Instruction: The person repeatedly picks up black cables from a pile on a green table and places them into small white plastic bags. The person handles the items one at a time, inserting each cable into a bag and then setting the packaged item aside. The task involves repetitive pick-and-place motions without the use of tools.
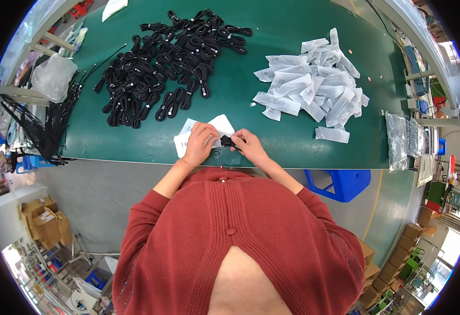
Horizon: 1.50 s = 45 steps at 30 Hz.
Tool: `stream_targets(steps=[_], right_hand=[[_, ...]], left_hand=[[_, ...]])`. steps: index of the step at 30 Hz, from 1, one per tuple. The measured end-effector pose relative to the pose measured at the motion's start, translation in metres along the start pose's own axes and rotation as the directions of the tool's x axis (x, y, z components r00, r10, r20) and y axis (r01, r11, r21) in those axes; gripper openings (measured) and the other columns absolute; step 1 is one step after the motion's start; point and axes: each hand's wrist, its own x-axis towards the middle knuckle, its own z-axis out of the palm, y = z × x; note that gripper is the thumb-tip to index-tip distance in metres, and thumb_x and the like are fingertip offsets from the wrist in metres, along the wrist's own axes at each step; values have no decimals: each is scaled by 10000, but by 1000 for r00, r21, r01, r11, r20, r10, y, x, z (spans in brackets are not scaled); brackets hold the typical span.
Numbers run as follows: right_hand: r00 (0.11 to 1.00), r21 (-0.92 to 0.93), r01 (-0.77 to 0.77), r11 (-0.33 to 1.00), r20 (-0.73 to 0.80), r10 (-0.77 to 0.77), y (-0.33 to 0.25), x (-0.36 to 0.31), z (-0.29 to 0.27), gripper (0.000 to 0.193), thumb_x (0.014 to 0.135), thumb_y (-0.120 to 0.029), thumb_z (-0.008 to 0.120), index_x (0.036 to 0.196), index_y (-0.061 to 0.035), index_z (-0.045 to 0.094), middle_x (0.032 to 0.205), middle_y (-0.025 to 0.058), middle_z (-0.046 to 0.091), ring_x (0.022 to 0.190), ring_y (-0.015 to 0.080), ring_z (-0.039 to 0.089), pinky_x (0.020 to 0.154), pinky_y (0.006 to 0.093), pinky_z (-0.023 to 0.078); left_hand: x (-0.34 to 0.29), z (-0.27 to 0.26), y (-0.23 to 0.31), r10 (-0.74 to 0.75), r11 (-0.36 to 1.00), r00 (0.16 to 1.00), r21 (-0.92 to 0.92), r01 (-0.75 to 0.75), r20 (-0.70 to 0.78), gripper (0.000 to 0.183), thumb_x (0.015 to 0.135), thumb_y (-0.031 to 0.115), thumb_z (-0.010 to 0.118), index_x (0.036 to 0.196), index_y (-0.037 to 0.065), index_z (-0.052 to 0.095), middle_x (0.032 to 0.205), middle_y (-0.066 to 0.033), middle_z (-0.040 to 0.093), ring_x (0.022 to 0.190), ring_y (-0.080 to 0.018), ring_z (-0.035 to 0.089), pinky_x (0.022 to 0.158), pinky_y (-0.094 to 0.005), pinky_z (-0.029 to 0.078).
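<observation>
Close to the table's front edge, my left hand point(199, 144) has its fingers closed on a small white bag point(217, 142). Flat white bags point(222, 125) lie beneath and around that hand. My right hand point(251, 148) pinches a bundled black cable point(227, 140), which sits against the bag's edge between both hands. How far the cable reaches into the bag is hidden by my fingers. Farther off to the left spreads a large pile of coiled black cables point(135, 79). To the right is a heap of filled white bags point(293, 86), with a single bag point(332, 134) at its near side.
The green table point(272, 149) runs across in front of me. Loose black cables point(41, 128) hang at its left edge beside a clear plastic bag point(54, 77). Clear plastic packs point(397, 142) lie at the right edge. A blue stool point(345, 185) stands below the table's front.
</observation>
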Motion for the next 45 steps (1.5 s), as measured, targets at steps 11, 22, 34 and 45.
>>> stream_targets(steps=[11, 22, 34, 45], right_hand=[[833, -6, 550, 835, -72, -549, -28, -2, 6, 433, 903, -25, 642, 1313, -18, 503, 1245, 88, 451, 785, 74, 548, 671, 214, 466], [645, -343, 725, 597, 32, -764, -94, -3, 10, 444, 796, 31, 710, 1222, -44, 610, 1002, 78, 604, 715, 106, 568, 611, 235, 474], [524, -621, 695, 362, 92, -847, -90, 2, 20, 105, 823, -24, 671, 907, -50, 614, 911, 114, 557, 766, 294, 596, 637, 347, 502], [253, -787, 245, 567, -513, -821, -133, -8, -104, 88, 912, -56, 580, 989, -17, 598, 915, 95, 542, 792, 239, 531, 748, 388, 446]], left_hand=[[23, -10, 14, -127, 973, 990, -200, 111, -69, 60, 874, 61, 638, 898, 41, 588, 1098, -80, 587, 1056, -220, 535, 901, -331, 432], [59, -11, 22, -364, 264, 922, -935, 237, 132, 104, 979, 117, 551, 991, 18, 581, 1178, -61, 568, 1103, -166, 563, 963, -331, 458], [56, -12, 21, -341, -96, 834, -898, 429, 434, 219, 967, 151, 573, 1100, -22, 594, 1075, -91, 644, 1025, -188, 622, 961, -351, 495], [7, -3, -23, -446, 883, 895, -152, 444, 25, 176, 834, 73, 721, 981, 46, 629, 924, -67, 603, 830, -149, 591, 701, -306, 494]])
